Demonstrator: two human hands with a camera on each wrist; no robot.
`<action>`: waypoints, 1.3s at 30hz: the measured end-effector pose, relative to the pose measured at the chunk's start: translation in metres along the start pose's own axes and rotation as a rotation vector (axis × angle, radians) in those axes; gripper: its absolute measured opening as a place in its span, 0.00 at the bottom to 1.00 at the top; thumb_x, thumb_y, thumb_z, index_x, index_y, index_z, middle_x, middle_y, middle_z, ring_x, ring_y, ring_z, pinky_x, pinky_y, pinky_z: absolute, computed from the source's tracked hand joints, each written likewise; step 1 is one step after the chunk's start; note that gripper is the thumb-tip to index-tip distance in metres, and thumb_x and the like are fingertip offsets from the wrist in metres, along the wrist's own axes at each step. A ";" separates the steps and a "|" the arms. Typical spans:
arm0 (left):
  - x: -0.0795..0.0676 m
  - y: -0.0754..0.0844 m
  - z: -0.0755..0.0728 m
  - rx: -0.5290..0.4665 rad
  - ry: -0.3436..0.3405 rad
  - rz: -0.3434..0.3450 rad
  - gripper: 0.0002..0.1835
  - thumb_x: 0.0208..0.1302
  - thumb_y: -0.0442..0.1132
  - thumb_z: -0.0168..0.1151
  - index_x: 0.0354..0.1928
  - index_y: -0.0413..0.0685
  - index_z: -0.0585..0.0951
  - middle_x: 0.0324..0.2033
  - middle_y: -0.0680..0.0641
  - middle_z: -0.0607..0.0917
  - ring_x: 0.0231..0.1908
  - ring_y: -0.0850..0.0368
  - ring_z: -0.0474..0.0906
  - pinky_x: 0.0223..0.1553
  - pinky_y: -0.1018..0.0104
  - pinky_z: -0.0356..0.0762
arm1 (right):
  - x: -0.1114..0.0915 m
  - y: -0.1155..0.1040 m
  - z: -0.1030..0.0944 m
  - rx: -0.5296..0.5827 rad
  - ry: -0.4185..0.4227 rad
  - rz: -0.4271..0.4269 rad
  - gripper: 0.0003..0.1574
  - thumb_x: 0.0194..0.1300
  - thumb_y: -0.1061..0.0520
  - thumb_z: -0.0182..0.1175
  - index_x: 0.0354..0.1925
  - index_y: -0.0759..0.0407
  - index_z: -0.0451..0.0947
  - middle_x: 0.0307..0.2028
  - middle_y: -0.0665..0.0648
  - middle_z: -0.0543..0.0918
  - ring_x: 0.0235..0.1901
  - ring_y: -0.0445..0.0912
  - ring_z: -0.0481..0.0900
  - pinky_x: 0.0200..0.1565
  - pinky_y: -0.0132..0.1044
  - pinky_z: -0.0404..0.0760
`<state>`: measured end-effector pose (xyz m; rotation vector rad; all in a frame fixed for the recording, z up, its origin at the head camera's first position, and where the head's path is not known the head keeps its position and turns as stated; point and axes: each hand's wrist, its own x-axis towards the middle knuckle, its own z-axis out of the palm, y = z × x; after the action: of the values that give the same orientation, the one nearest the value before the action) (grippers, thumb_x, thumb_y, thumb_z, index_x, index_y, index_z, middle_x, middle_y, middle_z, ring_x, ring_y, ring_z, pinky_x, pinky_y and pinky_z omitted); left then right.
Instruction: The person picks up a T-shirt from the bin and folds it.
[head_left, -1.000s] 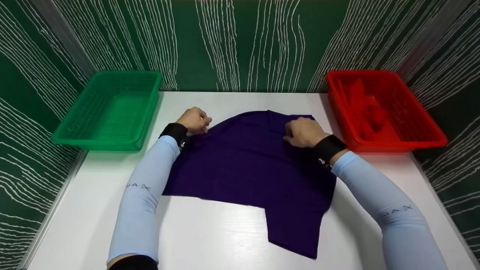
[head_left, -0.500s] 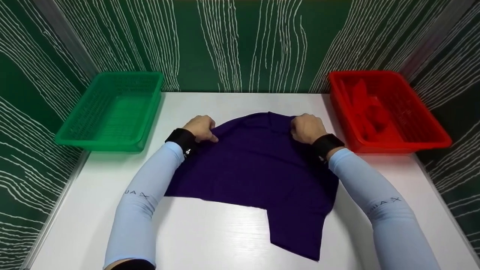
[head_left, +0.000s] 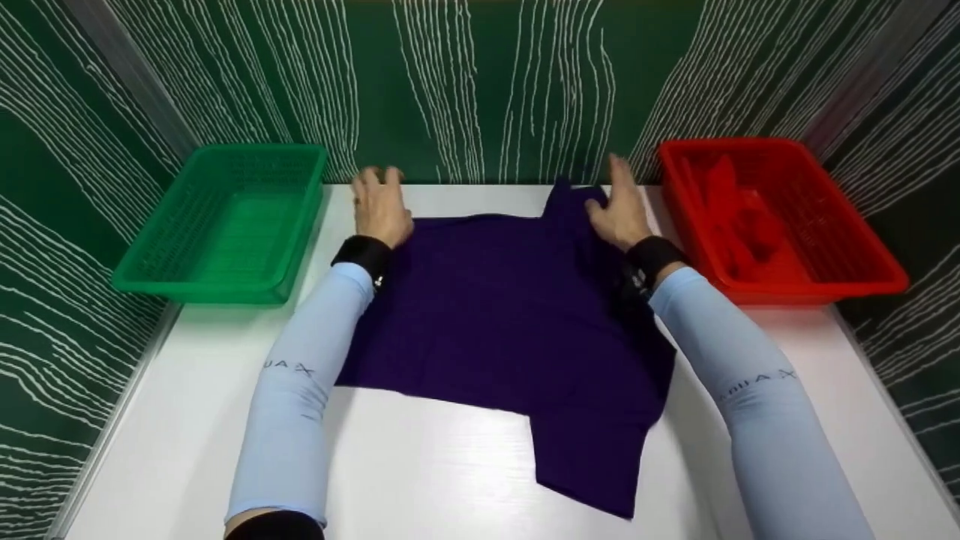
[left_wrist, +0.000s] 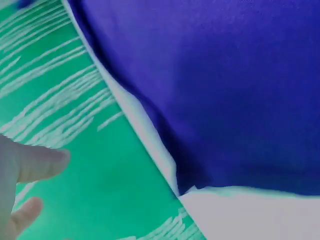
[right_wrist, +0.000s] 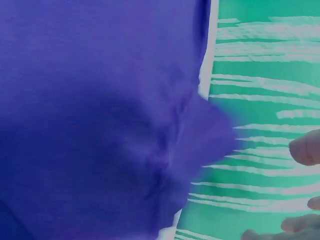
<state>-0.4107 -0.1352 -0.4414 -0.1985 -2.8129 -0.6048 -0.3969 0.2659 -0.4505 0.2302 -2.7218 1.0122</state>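
Note:
A dark purple T-shirt (head_left: 487, 315) lies spread over the white table, one sleeve pointing toward the person and the other toward the back wall. My left hand (head_left: 382, 208), fingers loose and parted, is at the shirt's far left corner. In the left wrist view its fingertips (left_wrist: 47, 162) are apart from the cloth. By the far sleeve (head_left: 574, 201), my right hand (head_left: 624, 210) has its thumb and fingers spread and holds nothing. The right wrist view shows fingers (right_wrist: 306, 149) apart from the blurred sleeve edge.
A green basket (head_left: 202, 286) stands at the back left of the table (head_left: 442, 465). At the back right, a red basket (head_left: 810, 289) contains several items tinted red, their kinds unclear. Green patterned walls (head_left: 487, 90) enclose the back and sides.
Both hands have gone from the shirt's far edge toward the back wall, and their fingers have let go. The shirt's far edge has flipped outward, so the far sleeve now sticks out.

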 end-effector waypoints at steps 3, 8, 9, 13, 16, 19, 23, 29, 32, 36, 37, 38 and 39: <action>-0.013 0.006 0.016 0.072 -0.223 0.110 0.21 0.64 0.39 0.67 0.59 0.44 0.79 0.60 0.33 0.74 0.62 0.32 0.66 0.57 0.41 0.74 | -0.021 -0.008 0.010 -0.150 -0.165 0.004 0.46 0.69 0.56 0.58 0.79 0.63 0.53 0.76 0.72 0.55 0.74 0.68 0.57 0.71 0.61 0.59; -0.027 0.002 0.028 0.131 -0.564 0.106 0.42 0.63 0.59 0.70 0.75 0.51 0.69 0.72 0.34 0.65 0.70 0.30 0.59 0.65 0.36 0.66 | -0.072 -0.038 0.017 -0.486 -0.482 0.065 0.54 0.64 0.30 0.65 0.73 0.62 0.65 0.67 0.74 0.69 0.61 0.73 0.72 0.54 0.70 0.74; -0.026 0.001 0.027 0.147 -0.596 0.080 0.48 0.61 0.63 0.70 0.78 0.53 0.64 0.75 0.34 0.60 0.72 0.29 0.55 0.66 0.35 0.64 | -0.080 -0.044 0.017 -0.532 -0.531 0.071 0.59 0.61 0.25 0.64 0.73 0.62 0.65 0.66 0.74 0.71 0.60 0.73 0.73 0.52 0.70 0.75; -0.020 -0.004 0.017 0.212 -0.663 -0.016 0.65 0.48 0.76 0.71 0.82 0.56 0.53 0.79 0.32 0.48 0.75 0.26 0.43 0.66 0.29 0.59 | -0.098 -0.052 0.017 -0.610 -0.651 0.065 0.76 0.49 0.12 0.61 0.76 0.64 0.62 0.67 0.76 0.70 0.63 0.74 0.71 0.55 0.71 0.73; -0.018 -0.011 0.017 0.266 -0.670 -0.090 0.74 0.38 0.83 0.70 0.83 0.59 0.48 0.78 0.30 0.46 0.75 0.27 0.42 0.63 0.27 0.63 | -0.094 -0.043 0.020 -0.605 -0.709 0.047 0.80 0.47 0.13 0.63 0.79 0.62 0.55 0.73 0.76 0.60 0.68 0.75 0.62 0.60 0.72 0.68; -0.015 -0.022 0.024 0.292 -0.641 -0.145 0.80 0.29 0.87 0.68 0.83 0.60 0.44 0.78 0.27 0.45 0.73 0.28 0.44 0.59 0.29 0.68 | -0.086 -0.032 0.020 -0.593 -0.740 0.045 0.81 0.49 0.15 0.65 0.82 0.58 0.47 0.77 0.75 0.49 0.73 0.75 0.53 0.64 0.73 0.62; -0.013 -0.035 0.030 0.305 -0.584 -0.173 0.83 0.26 0.90 0.65 0.83 0.59 0.43 0.76 0.24 0.45 0.69 0.29 0.50 0.54 0.35 0.74 | -0.085 -0.022 0.018 -0.578 -0.726 0.048 0.82 0.46 0.15 0.66 0.82 0.55 0.45 0.79 0.73 0.46 0.74 0.74 0.49 0.66 0.73 0.59; -0.024 -0.033 0.024 0.297 -0.511 -0.103 0.76 0.36 0.87 0.65 0.82 0.50 0.51 0.76 0.24 0.46 0.71 0.27 0.49 0.52 0.34 0.75 | -0.110 -0.011 0.013 -0.542 -0.591 -0.092 0.75 0.52 0.17 0.65 0.80 0.60 0.54 0.78 0.73 0.50 0.75 0.72 0.49 0.66 0.71 0.62; -0.037 -0.027 0.017 0.262 -0.478 0.020 0.64 0.48 0.78 0.69 0.78 0.44 0.61 0.73 0.26 0.56 0.70 0.27 0.53 0.54 0.31 0.73 | -0.126 -0.008 0.007 -0.531 -0.490 -0.221 0.64 0.57 0.24 0.68 0.75 0.62 0.64 0.75 0.72 0.58 0.73 0.71 0.54 0.65 0.69 0.64; -0.062 -0.018 0.004 0.209 -0.488 0.241 0.35 0.58 0.60 0.74 0.60 0.44 0.80 0.56 0.36 0.78 0.58 0.36 0.70 0.54 0.39 0.75 | -0.144 -0.009 -0.002 -0.488 -0.392 -0.412 0.38 0.56 0.37 0.75 0.56 0.58 0.81 0.56 0.63 0.79 0.54 0.62 0.79 0.49 0.59 0.82; -0.070 -0.016 -0.001 0.190 -0.507 0.283 0.28 0.58 0.56 0.75 0.53 0.45 0.83 0.50 0.39 0.81 0.53 0.39 0.74 0.52 0.42 0.76 | -0.149 -0.009 -0.004 -0.473 -0.384 -0.457 0.30 0.55 0.40 0.76 0.50 0.55 0.82 0.48 0.59 0.82 0.46 0.58 0.83 0.42 0.55 0.84; -0.078 -0.015 -0.005 0.164 -0.531 0.318 0.22 0.57 0.53 0.76 0.47 0.46 0.84 0.44 0.43 0.82 0.48 0.42 0.77 0.50 0.46 0.78 | -0.154 -0.010 -0.006 -0.454 -0.386 -0.496 0.23 0.54 0.43 0.77 0.43 0.52 0.82 0.41 0.54 0.81 0.39 0.53 0.83 0.35 0.51 0.84; -0.088 -0.013 -0.010 0.138 -0.557 0.348 0.18 0.57 0.50 0.77 0.42 0.48 0.85 0.39 0.46 0.83 0.43 0.45 0.79 0.47 0.48 0.78 | -0.158 -0.009 -0.009 -0.436 -0.396 -0.527 0.19 0.54 0.46 0.77 0.37 0.49 0.80 0.34 0.49 0.79 0.32 0.48 0.81 0.30 0.47 0.82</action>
<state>-0.3270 -0.1580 -0.4622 -0.9353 -3.1997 -0.3033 -0.2413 0.2751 -0.4804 1.0880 -2.8704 0.2375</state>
